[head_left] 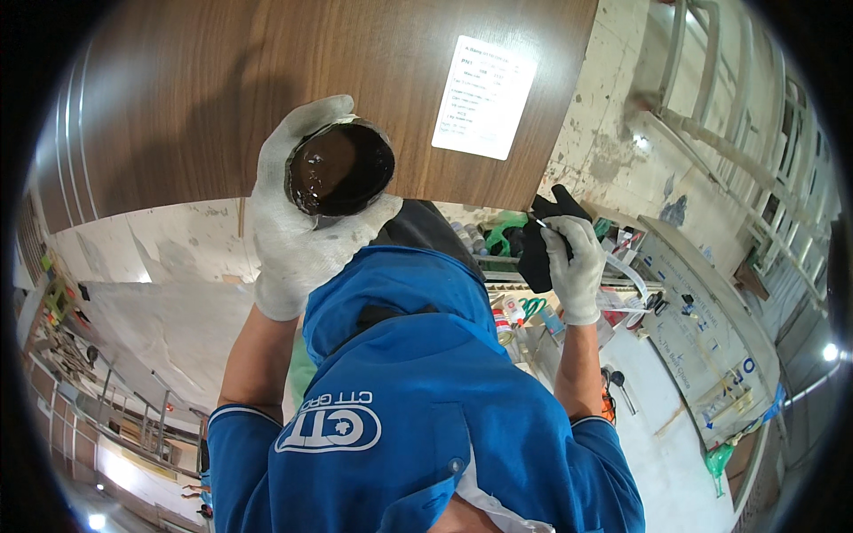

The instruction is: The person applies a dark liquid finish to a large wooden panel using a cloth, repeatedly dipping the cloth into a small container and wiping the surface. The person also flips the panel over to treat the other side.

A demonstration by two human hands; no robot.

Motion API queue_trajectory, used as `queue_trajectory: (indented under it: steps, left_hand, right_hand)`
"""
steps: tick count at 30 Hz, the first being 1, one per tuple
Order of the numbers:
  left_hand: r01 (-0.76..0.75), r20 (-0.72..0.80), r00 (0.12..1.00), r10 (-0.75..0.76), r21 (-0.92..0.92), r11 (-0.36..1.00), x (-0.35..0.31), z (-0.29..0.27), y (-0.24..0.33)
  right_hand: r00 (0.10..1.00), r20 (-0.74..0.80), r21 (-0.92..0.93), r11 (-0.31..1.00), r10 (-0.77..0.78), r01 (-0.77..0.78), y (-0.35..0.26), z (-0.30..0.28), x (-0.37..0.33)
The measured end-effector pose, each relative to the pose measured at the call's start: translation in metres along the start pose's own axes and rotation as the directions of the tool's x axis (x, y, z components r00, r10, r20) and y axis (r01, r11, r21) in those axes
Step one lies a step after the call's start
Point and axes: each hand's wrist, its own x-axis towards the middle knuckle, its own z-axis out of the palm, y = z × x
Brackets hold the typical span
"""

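My left hand (306, 240), in a white knit glove, is wrapped round a small open can of glossy dark brown liquid (333, 173), held over the near edge of a brown wood-grain panel (355, 53). Off the panel's near right corner, my gloved right hand (576, 262) is closed in a pinch. A thin, light-tipped stick (538, 222) shows at its fingertips; its exact kind is too small to make out. Black cloth (535, 265) lies beside and behind those fingers, and whether they touch it I cannot tell.
A white printed label (484, 98) is stuck on the panel. Below my right hand are shelves with bottles (508, 313) and tools. A large printed sheet board (711, 329) leans at the right, with pale metal frames (737, 160) beyond. A pale sheet-covered surface (169, 329) lies left.
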Motion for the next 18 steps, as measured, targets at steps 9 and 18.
queue_trajectory:
  steps: [9, 18]
  left_hand:
    - [-0.062, 0.039, 0.997, 0.060, 0.028, 0.998, -0.005, -0.006, -0.004]
    - [-0.044, 0.037, 0.998, 0.043, 0.035, 0.998, -0.014, -0.011, -0.004]
  right_hand:
    - [0.997, -0.016, 0.053, 0.996, 0.078, -0.077, 0.001, 0.007, -0.008]
    - [0.999, -0.020, 0.030, 0.999, 0.028, -0.027, 0.004, 0.011, -0.003]
